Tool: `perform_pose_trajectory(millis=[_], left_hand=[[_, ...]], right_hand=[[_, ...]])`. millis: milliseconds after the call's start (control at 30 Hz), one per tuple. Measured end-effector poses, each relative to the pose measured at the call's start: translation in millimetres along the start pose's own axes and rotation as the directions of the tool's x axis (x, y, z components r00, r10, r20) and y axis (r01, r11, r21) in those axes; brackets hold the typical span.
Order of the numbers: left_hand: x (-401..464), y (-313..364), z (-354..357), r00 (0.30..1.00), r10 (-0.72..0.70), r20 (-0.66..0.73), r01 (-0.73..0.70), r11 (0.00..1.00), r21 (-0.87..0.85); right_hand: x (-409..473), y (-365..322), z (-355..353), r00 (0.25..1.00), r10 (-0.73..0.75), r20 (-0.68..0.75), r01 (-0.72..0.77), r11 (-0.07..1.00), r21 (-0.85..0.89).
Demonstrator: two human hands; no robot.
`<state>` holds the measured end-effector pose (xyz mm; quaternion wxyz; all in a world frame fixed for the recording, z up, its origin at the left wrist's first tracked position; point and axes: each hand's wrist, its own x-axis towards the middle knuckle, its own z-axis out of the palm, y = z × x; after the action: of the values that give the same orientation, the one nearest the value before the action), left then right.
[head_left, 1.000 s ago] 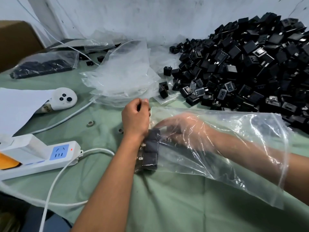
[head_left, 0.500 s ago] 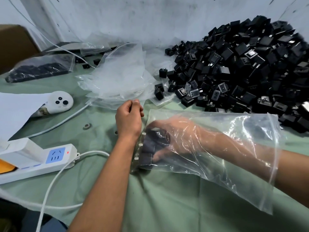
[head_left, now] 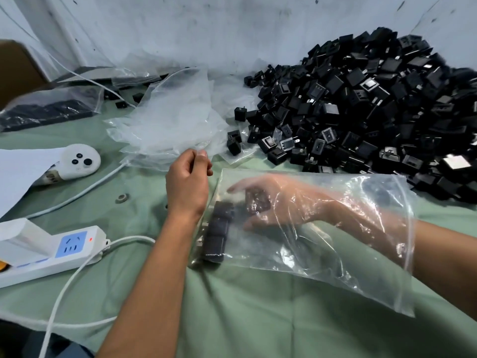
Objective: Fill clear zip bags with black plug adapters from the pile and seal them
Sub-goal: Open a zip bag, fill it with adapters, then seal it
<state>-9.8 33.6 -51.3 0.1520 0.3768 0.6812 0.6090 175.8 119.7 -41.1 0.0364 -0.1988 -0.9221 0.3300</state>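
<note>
Clear zip bag (head_left: pixel 322 257) lying on the green cloth (head_left: pixel 258 319), right hand (head_left: pixel 278 202) inside it, fingers curled round a black plug adapter (head_left: pixel 258 200). A row of adapters (head_left: pixel 218 231) lies at the bag's closed end, just beside the fingertips. Left hand (head_left: pixel 187 187) loosely clenched outside the bag; whether it pinches anything cannot be told. Beyond: empty bags (head_left: pixel 170 125), adapter pile (head_left: pixel 361 104).

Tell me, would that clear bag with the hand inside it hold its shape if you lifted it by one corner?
Probably not. The clear zip bag is wrinkled and drapes over the right hand inside it, so it looks floppy. The row of black adapters at its closed end would likely drag that end down and slide. The film looks glossy, perhaps slippery to pinch.
</note>
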Motion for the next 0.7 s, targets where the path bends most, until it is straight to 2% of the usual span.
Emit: perform_pose_trajectory(millis=[67,133,167,233,300,367,433,500,600,700], left_hand=[[-5.5,6.7,0.8,0.99,0.105,0.096,-0.124,0.97,0.211],[-16.1,16.6,9.5,0.942,0.177,0.284,-0.299,0.827,0.476],[-22.5,20.9,15.9,0.91,0.16,0.382,-0.361,0.758,0.543],[-36.7,29.2,33.0,0.847,0.081,0.526,-0.43,0.687,0.586],[-48.3,32.9,46.4,0.799,0.025,0.601,-0.476,0.638,0.605],[-54.4,32.9,53.8,0.773,-0.008,0.635,-0.507,0.594,0.625],[-59.3,30.0,58.0,0.753,-0.058,0.656,-0.518,0.563,0.644],[-64.6,24.1,59.5,0.745,-0.103,0.659,-0.512,0.544,0.665],[-67.4,21.1,60.9,0.769,-0.107,0.63,-0.485,0.544,0.685],[-68.7,23.6,60.8,0.81,-0.143,0.568,-0.419,0.536,0.733]], right_hand=[[-14.6,10.8,-4.3,1.0,0.011,-0.021,-0.009,0.998,0.068],[-27.5,20.3,-12.4,0.993,0.118,0.03,-0.121,0.986,0.119],[-32.8,24.1,-16.7,0.977,0.194,0.093,-0.206,0.967,0.152],[-47.1,31.6,-20.1,0.937,0.269,0.224,-0.324,0.909,0.264],[-65.3,26.6,-26.5,0.95,0.25,0.186,-0.296,0.909,0.293],[-87.3,25.9,-25.5,0.981,0.114,0.154,-0.152,0.953,0.263],[-113.7,17.0,-26.8,0.986,0.045,0.163,-0.088,0.96,0.265],[-141.8,22.0,-31.8,0.99,0.052,0.128,-0.084,0.962,0.261],[-187.8,35.1,-38.4,0.995,0.073,0.065,-0.088,0.961,0.262],[-226.1,48.6,-48.1,0.982,0.184,0.039,-0.186,0.931,0.314]])
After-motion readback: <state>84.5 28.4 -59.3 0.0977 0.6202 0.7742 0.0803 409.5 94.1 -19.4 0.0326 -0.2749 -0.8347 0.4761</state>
